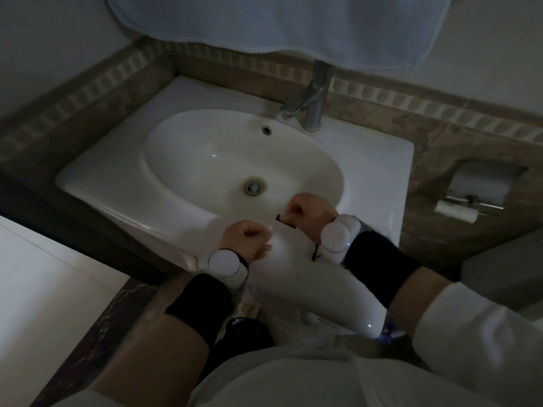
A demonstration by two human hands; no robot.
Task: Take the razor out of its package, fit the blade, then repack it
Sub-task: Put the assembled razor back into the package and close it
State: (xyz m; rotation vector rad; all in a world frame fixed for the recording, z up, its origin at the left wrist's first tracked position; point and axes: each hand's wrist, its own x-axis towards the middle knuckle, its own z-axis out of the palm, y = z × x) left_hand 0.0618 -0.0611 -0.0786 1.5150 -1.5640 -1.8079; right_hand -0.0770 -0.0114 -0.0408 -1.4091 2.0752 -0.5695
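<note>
Head view, right hand [308,212] pinching razor [285,221]

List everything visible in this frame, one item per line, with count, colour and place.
Sink: one, white, centre.
Drain: one, metal, basin bottom.
Tap: one, silver, behind the basin.
Towel: one, pale blue, hanging at top.
Tile border: brown and beige, around the sink.
Paper holder: one, recessed in the wall at right, white roll.
Small dark item: one, in the right hand; too dim to identify.
Left hand: closed, over the sink's front rim.
Right hand: closed on the dark item.
Wristbands: two, black, with white devices.
</note>
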